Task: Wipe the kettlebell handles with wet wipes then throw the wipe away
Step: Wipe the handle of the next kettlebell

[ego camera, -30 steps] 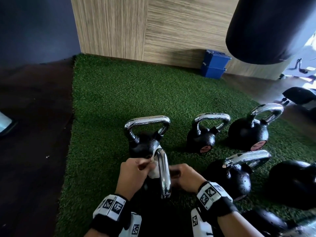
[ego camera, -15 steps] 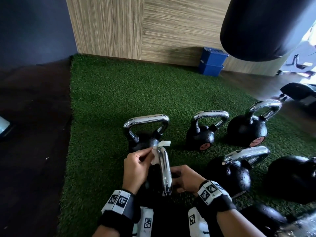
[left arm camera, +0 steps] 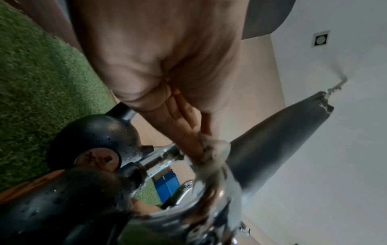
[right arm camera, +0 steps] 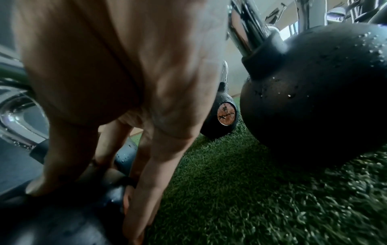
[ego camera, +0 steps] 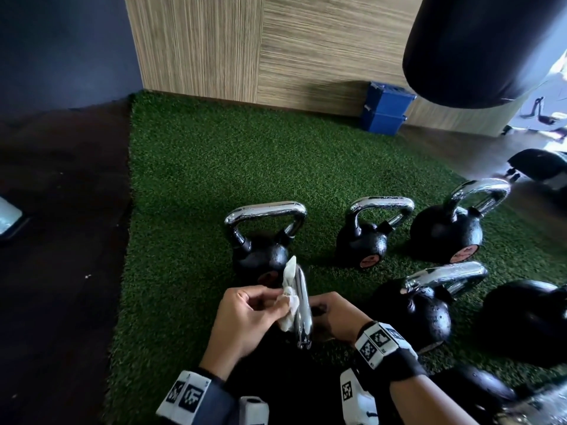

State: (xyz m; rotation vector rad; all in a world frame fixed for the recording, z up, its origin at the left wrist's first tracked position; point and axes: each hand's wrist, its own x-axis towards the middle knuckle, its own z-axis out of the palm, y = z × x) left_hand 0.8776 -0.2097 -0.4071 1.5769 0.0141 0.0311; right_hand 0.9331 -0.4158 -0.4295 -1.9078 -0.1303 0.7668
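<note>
**Wipe Drawn Back Down Chrome Handle as Nearest Kettlebell Is Cleaned**

A crumpled wet wipe (ego camera: pixel 288 297) is pinched between the thumb and fingertips of the left hand (ego camera: pixel 245 317) and pressed against the left side of the chrome handle (ego camera: pixel 302 308) of the nearest kettlebell (right arm camera: pixel 52 220), which stands on the green turf (ego camera: pixel 190 179) directly below the camera. Half a second earlier the wipe was held higher, at the far end of the handle, with a loose corner sticking out to the right; it has since been bunched tighter and pulled back toward the middle of the bar, one tail now pointing up along the chrome. The right hand (ego camera: pixel 334 317) has been kept on the other side throughout, its fingers spread down over the black body to steady it; whether anything is actually gripped there cannot be told, the wrist view being dark and blurred.

The stroke suggests this handle is being worked along its length and is probably close to done. Five other kettlebells can be seen nearby, the closest of them the far-left kettlebell (ego camera: pixel 264 256) just behind the wipe, and their handles appear not yet to have been reached. No bin is visible in any view.
</note>
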